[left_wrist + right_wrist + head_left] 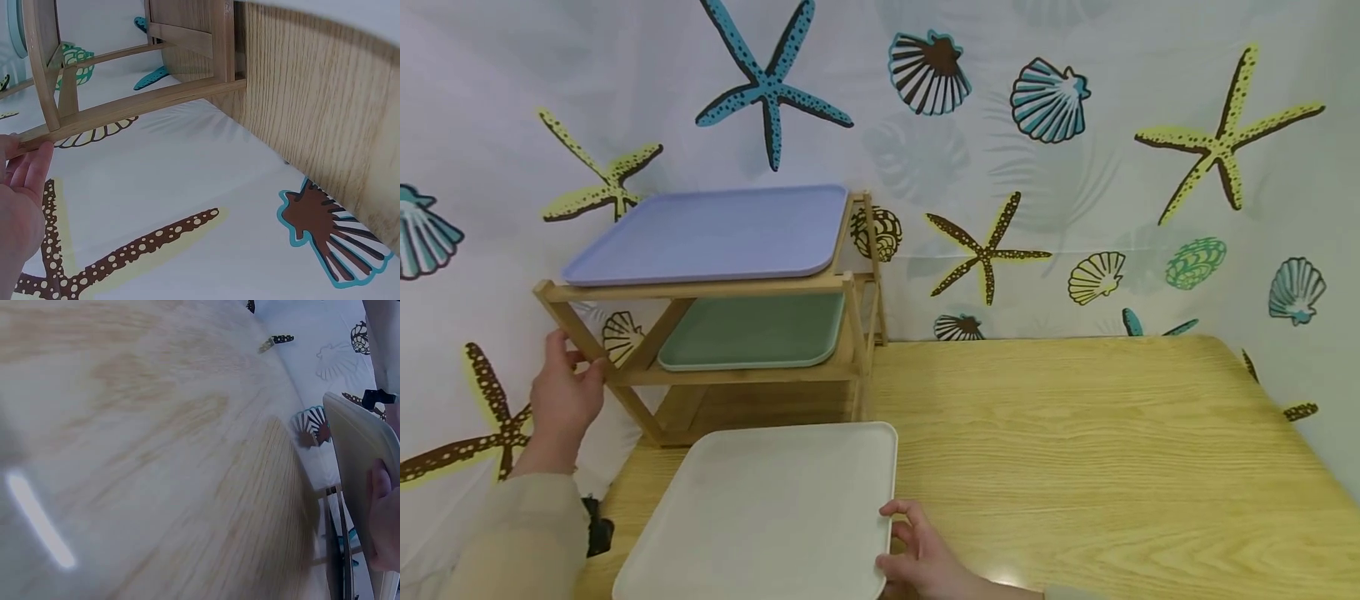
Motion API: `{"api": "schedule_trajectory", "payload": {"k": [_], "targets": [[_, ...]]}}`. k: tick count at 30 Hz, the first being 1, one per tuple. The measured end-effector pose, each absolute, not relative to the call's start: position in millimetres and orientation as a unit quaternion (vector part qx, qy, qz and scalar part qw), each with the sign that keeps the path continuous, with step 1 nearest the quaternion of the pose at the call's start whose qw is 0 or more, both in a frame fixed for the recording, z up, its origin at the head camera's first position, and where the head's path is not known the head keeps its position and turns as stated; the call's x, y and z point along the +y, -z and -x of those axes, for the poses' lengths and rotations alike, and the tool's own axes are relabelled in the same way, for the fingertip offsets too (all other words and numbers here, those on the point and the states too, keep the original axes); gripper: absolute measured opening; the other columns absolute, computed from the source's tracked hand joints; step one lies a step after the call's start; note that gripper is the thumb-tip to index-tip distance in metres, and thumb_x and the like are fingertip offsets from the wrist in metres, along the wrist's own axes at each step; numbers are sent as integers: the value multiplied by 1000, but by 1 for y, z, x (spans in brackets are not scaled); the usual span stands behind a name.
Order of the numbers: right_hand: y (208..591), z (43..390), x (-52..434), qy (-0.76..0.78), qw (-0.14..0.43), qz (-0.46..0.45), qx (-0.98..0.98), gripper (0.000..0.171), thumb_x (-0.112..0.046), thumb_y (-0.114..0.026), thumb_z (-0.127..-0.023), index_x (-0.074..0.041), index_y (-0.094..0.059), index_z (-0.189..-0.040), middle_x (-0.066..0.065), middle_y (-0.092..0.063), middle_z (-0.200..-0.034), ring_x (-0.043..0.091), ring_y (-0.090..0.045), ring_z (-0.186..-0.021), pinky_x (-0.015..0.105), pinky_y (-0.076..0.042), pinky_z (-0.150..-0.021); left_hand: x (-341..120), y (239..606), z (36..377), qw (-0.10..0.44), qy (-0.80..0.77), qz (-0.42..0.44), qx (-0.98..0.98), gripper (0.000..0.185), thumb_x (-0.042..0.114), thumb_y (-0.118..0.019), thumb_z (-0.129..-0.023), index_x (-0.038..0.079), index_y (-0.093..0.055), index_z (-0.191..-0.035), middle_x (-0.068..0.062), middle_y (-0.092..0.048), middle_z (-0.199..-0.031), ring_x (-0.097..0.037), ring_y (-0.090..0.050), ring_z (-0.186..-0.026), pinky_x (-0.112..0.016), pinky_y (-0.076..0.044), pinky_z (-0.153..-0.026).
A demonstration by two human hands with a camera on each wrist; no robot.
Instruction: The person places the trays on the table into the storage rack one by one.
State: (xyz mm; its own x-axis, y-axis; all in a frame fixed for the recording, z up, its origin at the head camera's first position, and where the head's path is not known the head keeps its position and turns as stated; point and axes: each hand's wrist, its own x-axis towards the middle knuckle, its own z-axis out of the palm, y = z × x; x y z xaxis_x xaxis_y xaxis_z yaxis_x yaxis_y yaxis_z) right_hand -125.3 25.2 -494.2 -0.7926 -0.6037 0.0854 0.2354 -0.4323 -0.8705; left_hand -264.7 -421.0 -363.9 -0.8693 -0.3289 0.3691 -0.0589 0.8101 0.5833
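A white tray (760, 508) lies low over the near left part of the wooden table (1075, 433). My right hand (917, 554) pinches its near right corner, thumb on top. In the right wrist view the white tray (359, 444) shows edge-on, with my right hand (384, 519) on its rim. Behind it stands a wooden rack (700, 289) with a lavender tray (715, 229) on top and a green tray (752, 333) on the middle shelf. My left hand (561, 392) grips the rack's left side frame. In the left wrist view my left hand (25, 187) lies against a bar of the rack (144, 100).
A curtain printed with starfish and shells (1075, 167) hangs close behind and beside the table. The rack's bottom level (752, 412) holds no tray. A small black object (598, 525) sits at the table's left edge. Bare tabletop stretches to the right.
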Motion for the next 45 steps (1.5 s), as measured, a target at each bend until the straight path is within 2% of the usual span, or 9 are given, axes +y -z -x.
{"api": "schedule_trajectory", "payload": {"k": [6,10,14,21,27,33,36,40,45], "targets": [[492,132,-1,806,231,200,507,53,9,-51,-88,10,-17,-128,9,-49,-109,12,-60,-79,21,-52,-60,-419,364,262,237,284,-105,-923,48,11,-44,-101,3,-22,-143,-38,-49,-125,-56,-53,-108,-62,-45,-81],[490,142,-18,809,226,154,520,48,10,-52,-88,3,-28,-128,10,-53,-108,12,-59,-75,20,-49,-55,-419,362,262,239,286,-106,-922,48,10,-44,-101,3,-22,-143,-38,-49,-126,-57,-53,-108,-62,-45,-81],[489,157,-33,829,217,107,504,48,12,-52,-86,-2,-32,-127,11,-53,-108,16,-60,-77,22,-51,-56,-418,361,262,242,289,-102,-921,48,9,-45,-101,3,-22,-143,-38,-49,-126,-57,-53,-108,-63,-44,-83],[490,185,-41,831,183,72,520,49,14,-52,-86,-2,-32,-128,13,-52,-105,17,-58,-79,24,-50,-59,-416,364,266,236,289,-104,-922,49,10,-45,-101,4,-22,-143,-37,-50,-125,-55,-53,-109,-62,-44,-84],[498,203,-42,830,154,56,534,46,14,-51,-89,-2,-32,-128,14,-53,-106,16,-57,-74,23,-48,-59,-413,365,268,238,292,-100,-921,48,10,-45,-101,4,-23,-143,-37,-51,-125,-55,-54,-108,-61,-46,-83],[504,215,-48,827,127,33,546,42,7,-51,-95,1,-34,-132,18,-55,-113,16,-55,-82,24,-46,-64,-416,366,268,246,287,-95,-921,48,10,-46,-100,3,-24,-143,-37,-52,-123,-55,-55,-107,-62,-45,-83],[506,221,-51,822,113,33,558,51,7,-56,-93,3,-33,-138,23,-52,-125,21,-57,-93,27,-49,-71,-419,366,267,246,287,-97,-921,49,10,-45,-100,4,-23,-143,-37,-52,-124,-54,-55,-107,-61,-44,-84],[507,225,-53,809,108,47,576,73,17,-65,-81,6,-27,-143,29,-42,-139,34,-56,-113,33,-51,-84,-421,366,266,239,290,-107,-921,50,11,-44,-100,5,-22,-144,-36,-51,-125,-53,-55,-109,-60,-45,-84],[507,225,-51,792,132,71,592,95,23,-68,-74,2,-15,-150,27,-32,-147,37,-53,-119,34,-50,-87,-420,366,266,233,290,-110,-922,50,11,-44,-101,6,-21,-145,-37,-50,-127,-54,-54,-109,-62,-45,-83]]}}
